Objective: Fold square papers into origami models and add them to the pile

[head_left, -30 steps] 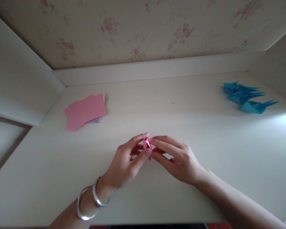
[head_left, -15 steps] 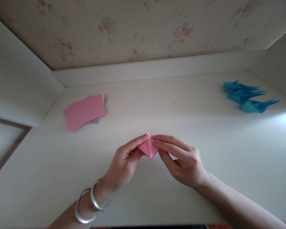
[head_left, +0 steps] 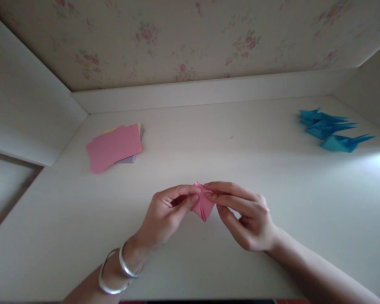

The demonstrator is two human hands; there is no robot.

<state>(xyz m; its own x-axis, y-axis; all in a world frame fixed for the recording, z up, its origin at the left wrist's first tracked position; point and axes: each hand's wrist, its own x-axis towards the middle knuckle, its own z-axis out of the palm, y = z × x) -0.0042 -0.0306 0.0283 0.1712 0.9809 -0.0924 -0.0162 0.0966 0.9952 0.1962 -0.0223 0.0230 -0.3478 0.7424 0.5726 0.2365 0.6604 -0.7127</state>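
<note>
A small folded piece of pink paper (head_left: 205,208), diamond-shaped with a crease down its middle, is held between my hands above the white tabletop. My left hand (head_left: 167,213) pinches its upper left part between thumb and fingers. On the other side my right hand (head_left: 248,215) grips the right edge, its fingers lying over the front face. The fingertips cover the paper's upper part.
At the left lies a stack of paper sheets (head_left: 115,147), pink on top with yellow and purple edges showing. Several folded blue paper cranes (head_left: 338,143) stand at the far right. A low white ledge (head_left: 209,90) runs along the floral wall.
The pink paper has tilted and dropped slightly, its lower point now nearer me. My left thumb has come onto its front face. The right hand has shifted a little to the right.
</note>
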